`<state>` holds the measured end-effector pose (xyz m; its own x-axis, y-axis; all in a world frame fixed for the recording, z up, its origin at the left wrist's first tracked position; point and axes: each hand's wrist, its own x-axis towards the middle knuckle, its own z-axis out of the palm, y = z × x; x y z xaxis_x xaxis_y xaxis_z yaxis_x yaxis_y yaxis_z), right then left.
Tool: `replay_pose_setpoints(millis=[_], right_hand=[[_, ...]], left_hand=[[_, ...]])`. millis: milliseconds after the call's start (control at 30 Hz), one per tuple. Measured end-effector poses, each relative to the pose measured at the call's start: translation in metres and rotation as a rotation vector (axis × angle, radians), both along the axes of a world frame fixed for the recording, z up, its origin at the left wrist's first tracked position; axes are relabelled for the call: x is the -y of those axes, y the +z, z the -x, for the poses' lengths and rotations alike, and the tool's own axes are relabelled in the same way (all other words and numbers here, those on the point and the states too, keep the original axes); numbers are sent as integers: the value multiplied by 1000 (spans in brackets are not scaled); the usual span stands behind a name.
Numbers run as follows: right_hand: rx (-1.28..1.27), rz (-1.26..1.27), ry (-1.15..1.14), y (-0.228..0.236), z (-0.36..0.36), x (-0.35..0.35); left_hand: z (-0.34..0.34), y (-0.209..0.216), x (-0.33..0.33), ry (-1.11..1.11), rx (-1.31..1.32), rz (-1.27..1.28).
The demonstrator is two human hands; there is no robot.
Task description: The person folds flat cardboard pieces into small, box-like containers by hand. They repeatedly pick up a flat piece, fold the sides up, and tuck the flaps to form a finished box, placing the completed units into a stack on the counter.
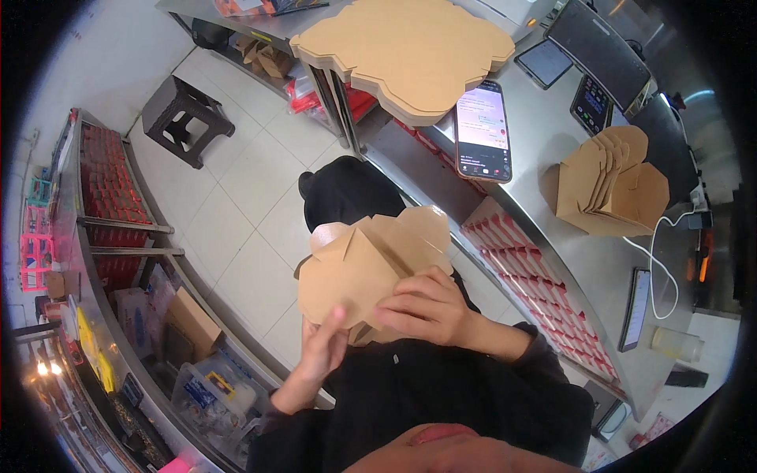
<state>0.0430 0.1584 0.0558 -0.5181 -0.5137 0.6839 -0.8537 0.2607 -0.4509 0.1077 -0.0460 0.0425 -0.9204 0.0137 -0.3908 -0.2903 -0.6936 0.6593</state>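
Note:
In front of my body is a partly folded brown cardboard takeout box [351,272], its flaps standing up at different angles. My left hand [322,351] grips its near left edge, the thumb lying on the outer face. On the right side, my right hand [430,311] has its fingers bent over the near panel of the box. Part of the box's underside is hidden by my hands. A thick stack of flat cardboard box blanks [402,47] lies on the metal counter ahead. Several folded takeout boxes [603,185] are nested together on the counter to the right.
A lit phone [483,134] lies beside the blanks, with a tablet [544,63] and a card terminal [591,105] further back. A white cable [666,268] loops near another phone [635,310]. A black stool [185,118] stands on the tiled floor; shelves [118,189] run along the left.

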Motion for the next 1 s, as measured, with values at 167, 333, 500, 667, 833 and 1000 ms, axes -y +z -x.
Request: replay_pose_setpoints(millis=[167,333,500,667,833,1000], right_hand=[[180,-12,-68,-7,13,3],[646,388,-100,-34,11,11],[1204,641,-106,-45,-7,24],[1111,747,-106,-49,-13,28],[1076,803,-151,-44,-15,32],[974,702,-191,-52,-12,33]], left_hand=[[26,5,-29,131,53,180],[26,-2,-33,122,-23,273],[18,-31,-40,183,-134,374],[19,-31,-51,283,-38,240],[22,-13,-55,304,79,87],[25,-15,-49,276,80,72]])
